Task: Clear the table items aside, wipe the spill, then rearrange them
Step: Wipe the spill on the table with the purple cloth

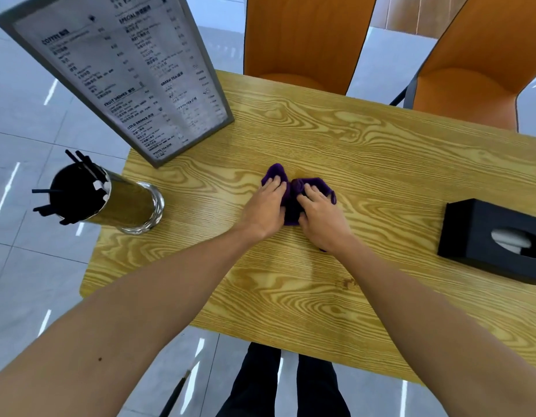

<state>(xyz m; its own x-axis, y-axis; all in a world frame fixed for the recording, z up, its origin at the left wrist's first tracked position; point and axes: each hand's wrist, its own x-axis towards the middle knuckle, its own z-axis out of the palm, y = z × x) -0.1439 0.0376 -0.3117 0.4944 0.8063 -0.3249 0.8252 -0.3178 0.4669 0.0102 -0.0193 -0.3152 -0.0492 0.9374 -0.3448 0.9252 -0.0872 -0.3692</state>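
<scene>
A crumpled purple cloth (291,203) lies near the middle of the wooden table (336,145). My left hand (265,206) presses on its left part and my right hand (321,215) on its right part, fingers bent over the fabric. A grey-framed menu stand (125,70) leans at the table's far left corner. A shiny metal cup (110,200) holding several black straws stands at the left edge. A black tissue box (495,236) sits at the right edge. No spill is visible around the cloth.
Two orange chairs (303,37) (483,61) stand behind the far edge of the table. Grey tiled floor (35,266) surrounds it. My dark trouser legs (285,383) show below the near edge.
</scene>
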